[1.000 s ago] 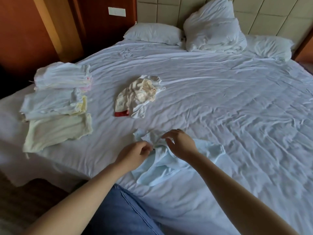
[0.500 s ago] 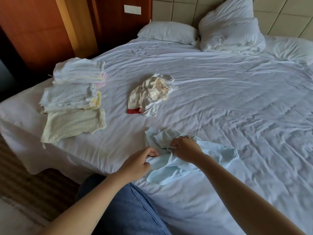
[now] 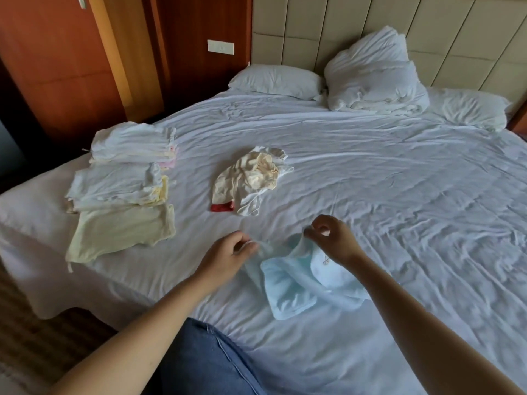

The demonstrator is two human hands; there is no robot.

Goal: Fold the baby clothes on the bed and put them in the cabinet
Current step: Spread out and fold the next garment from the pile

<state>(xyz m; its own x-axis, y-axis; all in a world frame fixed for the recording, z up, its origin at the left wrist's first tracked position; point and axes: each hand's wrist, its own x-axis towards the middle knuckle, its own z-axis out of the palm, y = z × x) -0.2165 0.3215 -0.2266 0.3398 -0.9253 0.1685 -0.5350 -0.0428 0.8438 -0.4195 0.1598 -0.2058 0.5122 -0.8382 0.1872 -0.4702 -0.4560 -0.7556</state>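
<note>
A: The bed (image 3: 370, 195) fills the head view, a creased white sheet under a padded headboard, pillows (image 3: 276, 81) lined up at twelve o'clock, wooden cabinet doors (image 3: 57, 67) up at ten.

B: And the piece being folded?

A: The pale blue garment (image 3: 296, 289) lies bunched near the foot edge, around six o'clock. The left hand (image 3: 228, 256) has its fingers closed on one thin edge of it; the right hand (image 3: 333, 240) pinches another edge, lifted a little off the sheet.

B: How should this step go?

A: My advice: draw the two pinched edges apart until the cloth is taut, lay it flat, smooth it, then fold inward. It looks soft and limp, so it will sag unless both corners are kept level.

B: Is there room?

A: Plenty at three o'clock, where the sheet is bare. At nine o'clock three folded piles (image 3: 122, 192) sit close to the bed's left edge; the nearest, the yellow one (image 3: 119, 232), reaches almost to the corner. An unfolded cream heap with a red cuff (image 3: 248, 181) waits at eleven, well apart from the hands. The blue piece itself lies near the edge by the denim-clad knee (image 3: 205, 363), so a careless tug toward the body could slide it off.
</note>
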